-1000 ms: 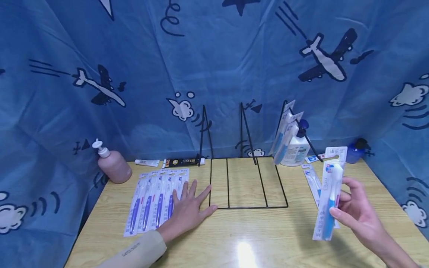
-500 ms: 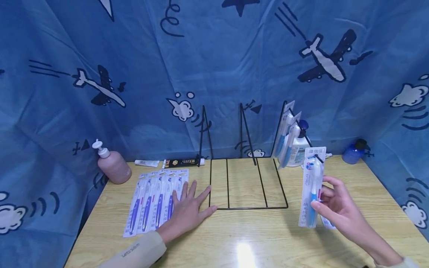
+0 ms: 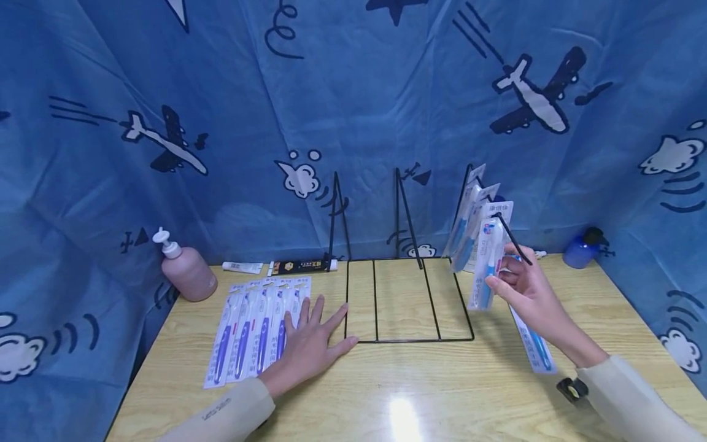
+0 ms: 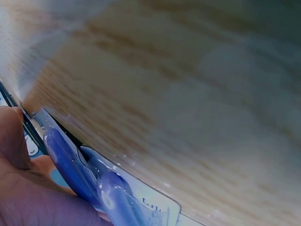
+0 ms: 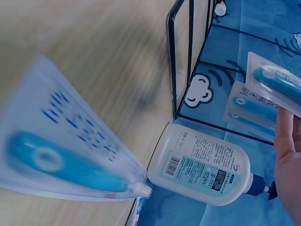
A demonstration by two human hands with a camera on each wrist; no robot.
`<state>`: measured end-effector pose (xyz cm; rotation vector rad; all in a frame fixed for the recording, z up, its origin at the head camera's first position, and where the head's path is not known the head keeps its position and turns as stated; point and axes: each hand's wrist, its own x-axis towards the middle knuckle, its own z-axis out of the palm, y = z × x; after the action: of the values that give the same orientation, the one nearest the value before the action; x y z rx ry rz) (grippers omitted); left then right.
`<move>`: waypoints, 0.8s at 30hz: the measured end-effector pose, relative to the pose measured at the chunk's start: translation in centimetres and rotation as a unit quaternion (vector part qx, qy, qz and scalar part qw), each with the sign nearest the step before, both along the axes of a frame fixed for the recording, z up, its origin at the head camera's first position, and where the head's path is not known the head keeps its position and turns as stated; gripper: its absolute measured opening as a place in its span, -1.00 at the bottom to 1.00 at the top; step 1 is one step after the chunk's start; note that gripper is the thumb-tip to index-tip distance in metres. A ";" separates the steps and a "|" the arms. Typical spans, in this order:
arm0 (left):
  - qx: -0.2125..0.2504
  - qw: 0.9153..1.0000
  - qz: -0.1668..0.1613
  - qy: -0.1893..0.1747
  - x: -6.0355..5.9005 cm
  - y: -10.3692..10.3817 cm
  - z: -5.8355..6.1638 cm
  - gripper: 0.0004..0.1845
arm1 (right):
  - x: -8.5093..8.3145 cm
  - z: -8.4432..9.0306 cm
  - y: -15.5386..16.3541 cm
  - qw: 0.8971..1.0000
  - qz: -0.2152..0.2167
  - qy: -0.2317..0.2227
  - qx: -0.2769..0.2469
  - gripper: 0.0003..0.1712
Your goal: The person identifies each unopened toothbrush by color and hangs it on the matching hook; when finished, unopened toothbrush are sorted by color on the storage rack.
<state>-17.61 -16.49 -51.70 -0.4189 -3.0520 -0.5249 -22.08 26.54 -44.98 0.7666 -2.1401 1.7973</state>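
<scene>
**Toothbrush pack at the rack's right hook**

Toothbrush pack [image 3: 487,263], a light-blue brush in a clear blister card, is pinched upright by the right hand [image 3: 525,293], thumb and fingers closed on its lower half, so most of the card rises above the grip. Its top edge sits right at the angled right-hand hook [image 3: 510,236] of the black wire rack [image 3: 409,301], just beside the two hung packs [image 3: 469,215] already on that arm; whether the card's hole has caught the wire cannot be told. So the hanging looks partly done: two packs up, this one at the hook, another blue pack [image 3: 531,344] lying on the table [image 3: 442,393] near the right wrist. The rack's other two uprights carry nothing. The left hand [image 3: 309,347] lies flat, fingers spread and holding nothing, on the edge of a row of purple toothbrush packs [image 3: 254,331] left of the rack.
</scene>
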 end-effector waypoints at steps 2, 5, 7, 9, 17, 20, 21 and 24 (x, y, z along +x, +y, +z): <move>-0.004 1.000 0.001 -0.004 0.0 0.0 0.0 -0.19 | -0.7 0.1 -0.2 1.000 -0.013 0.000 0.010 -0.38; -0.007 1.000 0.002 -0.007 -0.1 0.0 0.0 -0.18 | -1.6 0.1 -0.4 0.999 -0.035 0.001 0.025 -0.40; -0.012 1.000 0.002 -0.010 -0.1 0.0 0.0 -0.18 | -1.9 -0.1 -0.5 0.999 -0.045 -0.003 0.016 -0.41; -0.011 1.000 0.001 -0.008 0.0 0.0 0.0 -0.18 | -2.1 -0.3 -0.5 0.998 -0.056 -0.006 0.001 -0.41; -0.007 1.000 0.000 -0.010 -0.1 0.0 0.1 -0.19 | -1.2 -0.1 0.9 0.993 -0.121 0.006 0.008 -0.46; -0.012 1.000 -0.001 -0.007 -0.2 0.0 -0.1 -0.19 | -0.6 -0.1 1.9 0.986 -0.163 -0.006 0.037 -0.47; -0.014 1.000 -0.001 -0.006 -0.2 -0.1 -0.1 -0.19 | -0.5 -0.2 2.2 0.984 -0.174 -0.016 0.040 -0.47; -0.019 1.000 -0.002 -0.002 -0.2 -0.1 -0.2 -0.19 | 0.0 -0.7 3.5 0.976 -0.202 -0.055 0.064 -0.45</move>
<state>-17.85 -16.59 -51.94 -0.4246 -3.0702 -0.4683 -22.12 30.03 -45.69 0.2293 -2.2934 1.5320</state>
